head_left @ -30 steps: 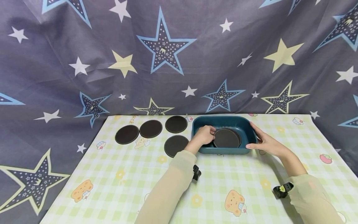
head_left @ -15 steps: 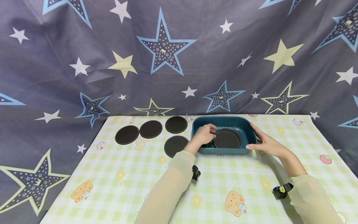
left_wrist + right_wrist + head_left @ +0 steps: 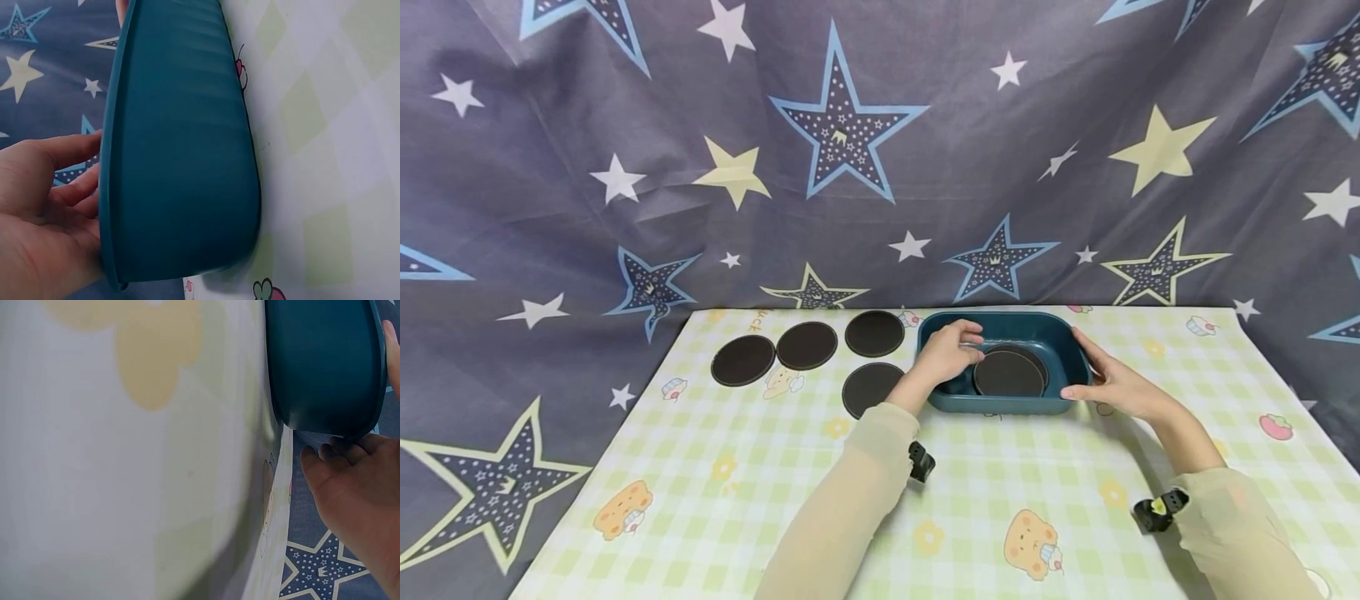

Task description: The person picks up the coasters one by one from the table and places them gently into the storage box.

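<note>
A teal plastic bin [image 3: 1000, 405] stands on the table, two dark round coasters [image 3: 1009, 373] overlapping on its floor. Over the bin's left end is my left hand [image 3: 947, 354], its fingers loosely bent above the inside with nothing seen between them. In the left wrist view the bin's wall partly hides that hand's fingertips [image 3: 92, 142]. My right hand [image 3: 1116, 383] holds the bin's right end, thumb at the near corner and fingers along the side. The right wrist view shows the right hand [image 3: 359, 487] against that end wall.
Several more dark coasters lie flat left of the bin, such as the leftmost coaster [image 3: 742, 361] and the nearest coaster [image 3: 871, 388]. A checked cloth [image 3: 820, 475] covers the table. Behind it hangs a starry curtain [image 3: 700, 92].
My left hand has risen slightly from beside the coasters in the bin, and its fingers have spread a little. My right hand and the bin have stayed in place.
</note>
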`<move>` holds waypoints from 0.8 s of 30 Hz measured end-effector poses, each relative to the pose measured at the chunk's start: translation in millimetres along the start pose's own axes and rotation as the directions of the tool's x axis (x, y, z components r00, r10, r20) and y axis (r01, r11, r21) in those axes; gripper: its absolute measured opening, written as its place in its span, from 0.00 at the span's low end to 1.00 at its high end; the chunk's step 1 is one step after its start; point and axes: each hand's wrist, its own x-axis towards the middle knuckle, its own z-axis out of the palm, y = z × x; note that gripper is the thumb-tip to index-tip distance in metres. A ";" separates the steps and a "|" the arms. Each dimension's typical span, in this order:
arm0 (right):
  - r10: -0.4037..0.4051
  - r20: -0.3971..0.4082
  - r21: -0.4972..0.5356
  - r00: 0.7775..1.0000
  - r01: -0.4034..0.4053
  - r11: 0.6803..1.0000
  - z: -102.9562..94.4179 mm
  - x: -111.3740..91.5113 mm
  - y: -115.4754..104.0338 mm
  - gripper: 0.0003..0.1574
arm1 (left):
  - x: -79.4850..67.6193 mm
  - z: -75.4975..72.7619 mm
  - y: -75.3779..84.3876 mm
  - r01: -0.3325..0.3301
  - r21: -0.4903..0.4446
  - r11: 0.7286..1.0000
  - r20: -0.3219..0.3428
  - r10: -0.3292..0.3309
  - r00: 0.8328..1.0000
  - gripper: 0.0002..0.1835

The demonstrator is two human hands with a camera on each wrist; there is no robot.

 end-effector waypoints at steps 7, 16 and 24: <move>0.002 0.005 0.005 1.000 -0.002 1.000 -0.8 0.7 0.5 0.66 | -6.3 -8.8 0.3 -0.033 -0.073 0.997 -0.002 0.033 0.999 0.23; 0.010 0.002 -0.004 1.000 -0.010 1.000 -0.7 -1.5 -3.8 0.66 | -16.2 -17.0 -4.3 -0.082 -0.129 0.988 0.003 0.083 0.997 0.23; 0.006 0.003 0.002 1.000 -0.006 1.000 0.7 -1.1 -4.0 0.66 | -30.4 -26.2 -4.6 -0.123 -0.179 0.976 0.004 0.126 0.992 0.21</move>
